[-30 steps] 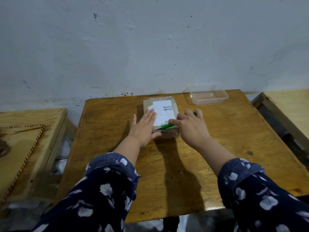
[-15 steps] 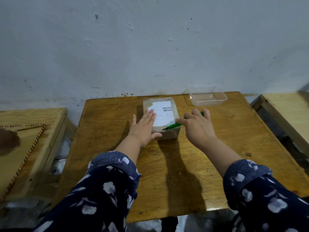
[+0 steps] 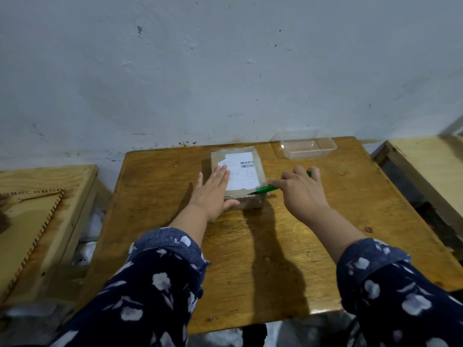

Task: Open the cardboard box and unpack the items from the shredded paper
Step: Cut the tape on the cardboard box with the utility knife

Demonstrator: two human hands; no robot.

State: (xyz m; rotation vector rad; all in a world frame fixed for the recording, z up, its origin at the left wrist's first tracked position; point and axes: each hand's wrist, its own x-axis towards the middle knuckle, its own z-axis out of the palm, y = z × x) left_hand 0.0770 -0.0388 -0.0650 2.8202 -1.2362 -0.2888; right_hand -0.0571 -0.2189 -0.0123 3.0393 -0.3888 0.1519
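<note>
Your left hand [image 3: 213, 194] lies flat, fingers straight, on the small square taped cardboard box [image 3: 244, 180] near the far edge of the worn wooden tabletop [image 3: 250, 246]. Your right hand [image 3: 302, 190] grips a green plastic cutter [image 3: 268, 189] at the box's near right corner. The clear rectangular plastic container [image 3: 307, 147] stands apart, behind on the right.

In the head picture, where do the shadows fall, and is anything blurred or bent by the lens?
Head view: the cardboard box and both arms cast dark shadows toward the near edge of the wooden table, so the light comes from ahead; the table edges bow from the wide lens; the label's print is too soft to read.
</note>
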